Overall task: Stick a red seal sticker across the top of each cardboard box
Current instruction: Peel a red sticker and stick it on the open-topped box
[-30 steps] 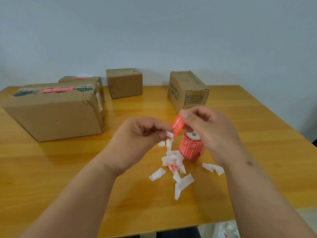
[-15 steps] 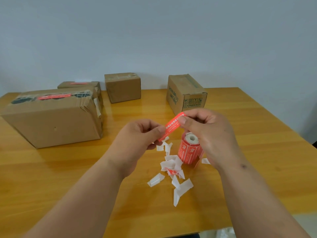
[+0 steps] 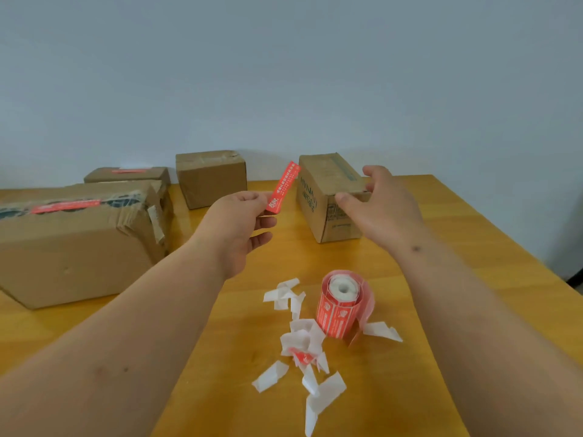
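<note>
My left hand (image 3: 239, 222) pinches the lower end of a red seal sticker (image 3: 284, 187), which stands up in the air between two boxes. My right hand (image 3: 375, 203) reaches over the near top edge of the right cardboard box (image 3: 318, 209), thumb at its front face, fingers spread; whether it touches the box I cannot tell. That box bears no red sticker on the part I see. A middle box (image 3: 211, 179) stands at the back. The big left box (image 3: 75, 247) and the small box behind it (image 3: 126, 175) each carry a red sticker on top.
A red sticker roll (image 3: 340, 305) stands upright on the wooden table (image 3: 441, 279), with several white backing scraps (image 3: 303, 342) scattered in front of it. A grey wall runs behind the boxes. The table's right edge slants close to the right box.
My right hand let go of the sticker and moved forward to the right box. My left hand carried the sticker up and forward, away from the roll.
</note>
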Demonstrator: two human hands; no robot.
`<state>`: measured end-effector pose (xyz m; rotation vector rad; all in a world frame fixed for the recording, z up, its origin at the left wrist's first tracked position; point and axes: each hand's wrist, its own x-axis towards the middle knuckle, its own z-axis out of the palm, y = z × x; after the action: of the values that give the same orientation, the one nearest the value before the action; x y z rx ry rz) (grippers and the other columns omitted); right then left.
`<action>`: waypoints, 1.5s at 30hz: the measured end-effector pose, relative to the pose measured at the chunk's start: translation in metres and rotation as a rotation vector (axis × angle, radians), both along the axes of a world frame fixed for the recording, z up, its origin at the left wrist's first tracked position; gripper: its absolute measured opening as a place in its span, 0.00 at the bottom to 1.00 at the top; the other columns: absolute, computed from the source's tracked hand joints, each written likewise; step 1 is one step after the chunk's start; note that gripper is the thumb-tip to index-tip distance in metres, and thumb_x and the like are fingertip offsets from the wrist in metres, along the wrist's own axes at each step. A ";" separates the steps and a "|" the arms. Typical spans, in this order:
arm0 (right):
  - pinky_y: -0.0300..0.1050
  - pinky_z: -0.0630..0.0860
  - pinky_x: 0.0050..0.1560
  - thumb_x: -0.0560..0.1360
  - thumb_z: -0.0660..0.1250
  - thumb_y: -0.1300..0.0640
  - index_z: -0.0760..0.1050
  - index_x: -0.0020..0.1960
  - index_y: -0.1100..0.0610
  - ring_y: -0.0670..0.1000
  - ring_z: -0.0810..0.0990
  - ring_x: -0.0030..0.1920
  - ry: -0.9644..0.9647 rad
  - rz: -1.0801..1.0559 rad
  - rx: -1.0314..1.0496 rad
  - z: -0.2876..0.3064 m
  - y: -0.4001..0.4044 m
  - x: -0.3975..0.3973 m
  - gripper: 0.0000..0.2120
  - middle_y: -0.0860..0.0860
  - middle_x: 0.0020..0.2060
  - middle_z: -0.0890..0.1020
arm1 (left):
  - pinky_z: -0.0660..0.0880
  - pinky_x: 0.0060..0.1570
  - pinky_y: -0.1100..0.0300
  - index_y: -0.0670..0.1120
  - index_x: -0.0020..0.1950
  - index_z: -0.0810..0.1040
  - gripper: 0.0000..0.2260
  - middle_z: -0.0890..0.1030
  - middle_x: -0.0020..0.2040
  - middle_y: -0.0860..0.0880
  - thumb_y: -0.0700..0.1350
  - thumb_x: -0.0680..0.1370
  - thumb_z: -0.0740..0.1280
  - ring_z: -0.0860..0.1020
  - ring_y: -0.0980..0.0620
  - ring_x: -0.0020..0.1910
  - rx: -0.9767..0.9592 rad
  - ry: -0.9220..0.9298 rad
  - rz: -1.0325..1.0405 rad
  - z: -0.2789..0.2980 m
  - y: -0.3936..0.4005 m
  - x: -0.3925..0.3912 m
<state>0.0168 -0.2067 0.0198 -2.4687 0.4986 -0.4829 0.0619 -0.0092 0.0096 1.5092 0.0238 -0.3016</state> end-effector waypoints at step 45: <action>0.35 0.67 0.55 0.68 0.75 0.62 0.56 0.75 0.47 0.45 0.68 0.63 0.615 0.864 0.234 0.016 0.146 -0.047 0.43 0.44 0.65 0.69 | 0.72 0.43 0.57 0.45 0.39 0.85 0.06 0.82 0.38 0.44 0.40 0.75 0.71 0.74 0.52 0.37 0.427 -0.294 -0.070 0.031 0.171 -0.066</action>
<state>-0.0304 -0.0609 0.0355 -2.2820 -0.2989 0.6511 -0.0041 0.1623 0.0401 1.9691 -0.2106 -0.1300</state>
